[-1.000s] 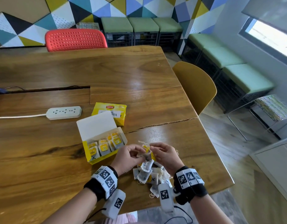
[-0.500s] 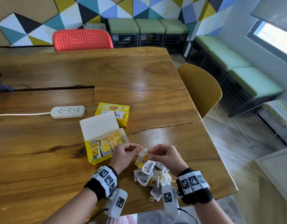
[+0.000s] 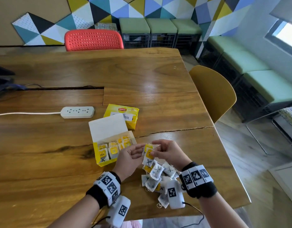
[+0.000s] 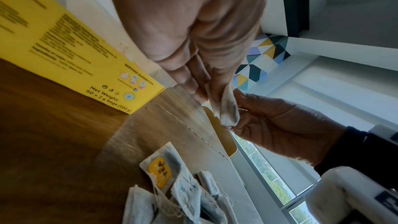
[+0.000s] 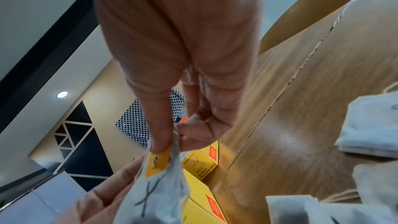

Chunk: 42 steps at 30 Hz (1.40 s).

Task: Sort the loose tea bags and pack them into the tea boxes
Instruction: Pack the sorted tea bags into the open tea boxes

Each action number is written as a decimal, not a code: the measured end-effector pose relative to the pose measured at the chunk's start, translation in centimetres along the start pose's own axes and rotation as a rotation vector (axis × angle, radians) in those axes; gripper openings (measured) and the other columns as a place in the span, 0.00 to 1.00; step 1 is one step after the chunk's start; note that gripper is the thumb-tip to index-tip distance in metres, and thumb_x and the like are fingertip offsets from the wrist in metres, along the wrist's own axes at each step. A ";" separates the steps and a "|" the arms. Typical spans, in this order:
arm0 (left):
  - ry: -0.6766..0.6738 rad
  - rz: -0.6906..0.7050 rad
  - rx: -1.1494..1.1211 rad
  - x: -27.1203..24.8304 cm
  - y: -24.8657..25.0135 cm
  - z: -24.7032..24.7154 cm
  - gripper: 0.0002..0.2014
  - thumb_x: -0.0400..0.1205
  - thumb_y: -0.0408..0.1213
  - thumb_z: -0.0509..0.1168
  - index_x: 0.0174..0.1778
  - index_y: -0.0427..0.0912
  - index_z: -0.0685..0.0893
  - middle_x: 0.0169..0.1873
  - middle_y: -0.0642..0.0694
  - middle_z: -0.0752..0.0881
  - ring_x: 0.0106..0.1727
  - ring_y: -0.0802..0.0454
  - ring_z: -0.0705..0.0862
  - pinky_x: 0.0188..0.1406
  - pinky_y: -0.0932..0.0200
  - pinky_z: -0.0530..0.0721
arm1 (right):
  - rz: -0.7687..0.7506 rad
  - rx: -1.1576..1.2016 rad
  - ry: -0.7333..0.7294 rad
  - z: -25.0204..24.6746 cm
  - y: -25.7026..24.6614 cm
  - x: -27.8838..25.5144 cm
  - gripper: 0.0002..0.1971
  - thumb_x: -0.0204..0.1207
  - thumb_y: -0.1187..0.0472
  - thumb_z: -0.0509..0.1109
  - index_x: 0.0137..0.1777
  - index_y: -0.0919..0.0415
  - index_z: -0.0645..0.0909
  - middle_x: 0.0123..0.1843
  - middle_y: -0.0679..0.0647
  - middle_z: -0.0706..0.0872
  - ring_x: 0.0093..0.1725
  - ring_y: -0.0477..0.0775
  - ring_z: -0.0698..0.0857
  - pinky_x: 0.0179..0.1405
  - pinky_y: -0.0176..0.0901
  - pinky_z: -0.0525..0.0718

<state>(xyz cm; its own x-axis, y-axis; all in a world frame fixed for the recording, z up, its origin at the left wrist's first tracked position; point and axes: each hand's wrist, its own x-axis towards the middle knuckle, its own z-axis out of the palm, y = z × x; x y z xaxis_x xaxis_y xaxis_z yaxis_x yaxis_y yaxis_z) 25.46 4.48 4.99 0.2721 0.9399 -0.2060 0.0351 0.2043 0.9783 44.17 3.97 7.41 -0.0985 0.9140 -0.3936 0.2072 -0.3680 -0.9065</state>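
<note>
An X-marked tea bag is held upright above the heap of loose bags near the table's front edge, pinched between both hands. The open box lies just beside the left hand; the right hand is farther off.

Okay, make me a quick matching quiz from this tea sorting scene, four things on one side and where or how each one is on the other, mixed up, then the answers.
Things:
1. open tea box
2. closed tea box
3. held tea bag
4. power strip

States:
A. pinched between both hands
B. lid up, bags standing inside
C. left of both boxes, cord trailing left
D. behind the open box, handwritten label on top

Pairs: 1-B, 2-D, 3-A, 4-C
</note>
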 end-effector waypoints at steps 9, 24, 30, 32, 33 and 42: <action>-0.083 -0.091 0.024 -0.2 -0.3 -0.9 0.20 0.81 0.24 0.66 0.68 0.42 0.77 0.51 0.43 0.91 0.52 0.53 0.90 0.47 0.62 0.86 | -0.091 -0.215 0.061 1.2 -0.4 1.0 0.03 0.71 0.61 0.79 0.43 0.57 0.88 0.40 0.58 0.91 0.44 0.63 0.89 0.50 0.63 0.87; 0.554 -0.035 0.702 0.3 0.7 -10.7 0.22 0.74 0.39 0.75 0.64 0.45 0.81 0.64 0.45 0.77 0.67 0.45 0.77 0.67 0.48 0.77 | -0.242 -0.422 0.078 6.8 -6.8 5.9 0.04 0.73 0.59 0.77 0.46 0.56 0.88 0.46 0.49 0.91 0.47 0.40 0.86 0.47 0.22 0.79; 0.428 -0.255 0.735 0.2 0.5 -10.6 0.39 0.69 0.38 0.77 0.75 0.45 0.69 0.72 0.43 0.69 0.73 0.47 0.68 0.66 0.53 0.73 | -0.124 -0.689 -0.154 11.4 -7.8 9.0 0.07 0.75 0.66 0.73 0.51 0.63 0.88 0.53 0.56 0.90 0.55 0.51 0.86 0.54 0.34 0.81; 0.446 -0.268 0.713 0.2 0.4 -10.5 0.38 0.70 0.33 0.76 0.76 0.44 0.68 0.73 0.41 0.69 0.74 0.45 0.68 0.68 0.52 0.73 | -0.082 -0.770 -0.157 12.2 -7.4 9.8 0.06 0.75 0.66 0.72 0.49 0.60 0.88 0.52 0.55 0.89 0.55 0.53 0.86 0.59 0.42 0.84; 0.458 -0.278 0.706 0.2 0.4 -10.5 0.38 0.71 0.32 0.75 0.76 0.44 0.68 0.73 0.40 0.69 0.75 0.44 0.68 0.69 0.51 0.73 | -0.070 -0.806 -0.151 12.4 -7.3 10.2 0.07 0.75 0.67 0.71 0.49 0.59 0.88 0.53 0.54 0.89 0.56 0.53 0.85 0.58 0.42 0.84; 0.500 -0.274 0.673 0.3 -0.9 -11.4 0.32 0.73 0.28 0.73 0.73 0.44 0.71 0.69 0.42 0.76 0.73 0.45 0.71 0.70 0.50 0.76 | -0.147 -1.016 -0.136 12.8 -7.2 10.4 0.15 0.77 0.74 0.61 0.58 0.66 0.84 0.59 0.60 0.87 0.60 0.60 0.83 0.58 0.45 0.82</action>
<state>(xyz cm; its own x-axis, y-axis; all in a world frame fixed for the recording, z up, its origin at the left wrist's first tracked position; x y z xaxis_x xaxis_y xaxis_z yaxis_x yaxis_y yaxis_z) 14.57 7.69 3.84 -0.2760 0.9232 -0.2675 0.6392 0.3841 0.6662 29.17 13.92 7.85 -0.2856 0.8879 -0.3607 0.9017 0.1214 -0.4151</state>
